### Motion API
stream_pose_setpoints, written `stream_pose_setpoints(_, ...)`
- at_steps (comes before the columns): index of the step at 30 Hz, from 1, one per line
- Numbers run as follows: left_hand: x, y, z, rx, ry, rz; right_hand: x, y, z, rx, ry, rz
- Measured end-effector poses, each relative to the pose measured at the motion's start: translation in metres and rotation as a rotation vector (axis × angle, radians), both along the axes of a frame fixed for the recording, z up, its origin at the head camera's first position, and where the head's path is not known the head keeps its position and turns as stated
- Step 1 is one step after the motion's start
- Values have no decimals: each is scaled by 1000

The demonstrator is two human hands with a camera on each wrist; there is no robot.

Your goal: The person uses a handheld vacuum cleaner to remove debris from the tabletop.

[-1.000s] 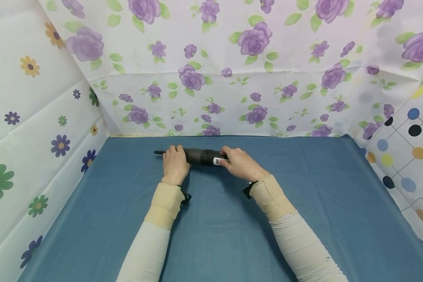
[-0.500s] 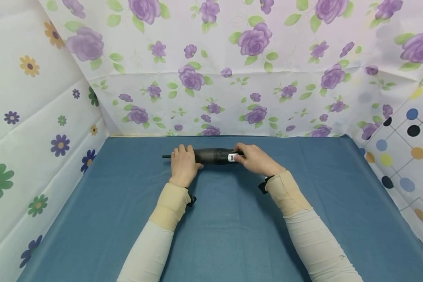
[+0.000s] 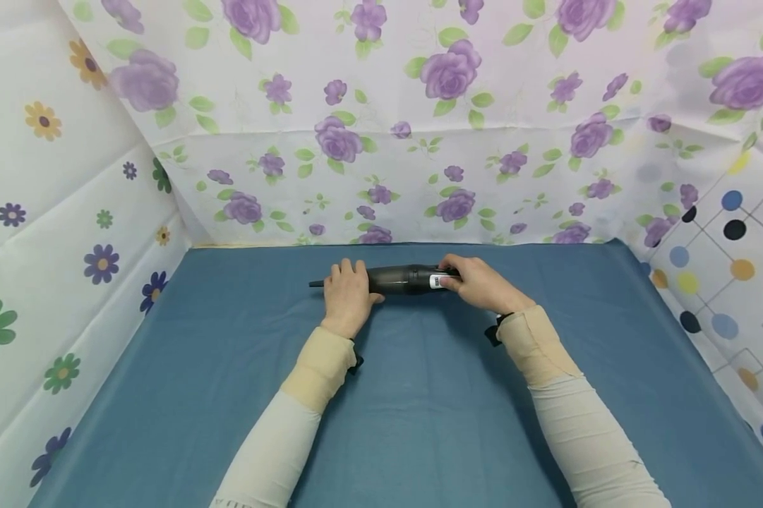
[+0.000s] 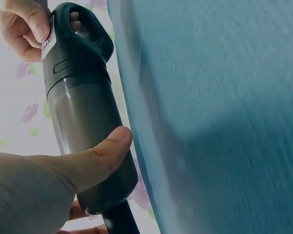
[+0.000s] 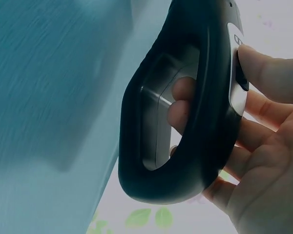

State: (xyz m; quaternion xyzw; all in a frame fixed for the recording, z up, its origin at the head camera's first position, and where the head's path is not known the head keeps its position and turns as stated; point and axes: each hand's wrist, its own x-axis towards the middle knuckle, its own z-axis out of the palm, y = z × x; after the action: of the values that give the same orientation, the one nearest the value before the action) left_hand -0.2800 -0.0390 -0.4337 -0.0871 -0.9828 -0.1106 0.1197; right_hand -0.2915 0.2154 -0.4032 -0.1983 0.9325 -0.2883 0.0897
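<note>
A black handheld vacuum cleaner (image 3: 390,280) with a smoky see-through dust cup lies lengthwise across the far part of the table in the head view, its narrow nozzle (image 3: 316,283) pointing left. My left hand (image 3: 346,296) holds its front end, thumb (image 4: 100,158) along the dust cup (image 4: 83,114) and the other fingers mostly hidden behind it. At the other end, my right hand (image 3: 481,283) grips the loop handle (image 5: 212,112). Fingertips show through the loop, and the thumb rests on the pale label panel (image 5: 236,73).
Blue cloth (image 3: 394,409) covers the table. A white sheet with purple roses (image 3: 451,70) hangs along the back edge. Flower-printed sheeting (image 3: 101,264) stands at the left, dotted sheeting (image 3: 724,324) at the right.
Both hands have moved right together with the vacuum cleaner, keeping their hold on it. The head view has shifted slightly.
</note>
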Motion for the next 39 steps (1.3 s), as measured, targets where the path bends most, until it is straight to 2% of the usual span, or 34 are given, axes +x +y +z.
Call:
stream_pose_setpoints(19, -12, 22, 3, -20, -1, -11, -2, 21, -1, -12, -11, -26)
stream_pose_setpoints(27, -21, 32, 3, -19, -11, -23, -13, 34, -5, -19, -13, -19)
stream_pose_setpoints(39, -36, 43, 4, -81, -23, -18, -29, 47, -18, -18, -5, -23)
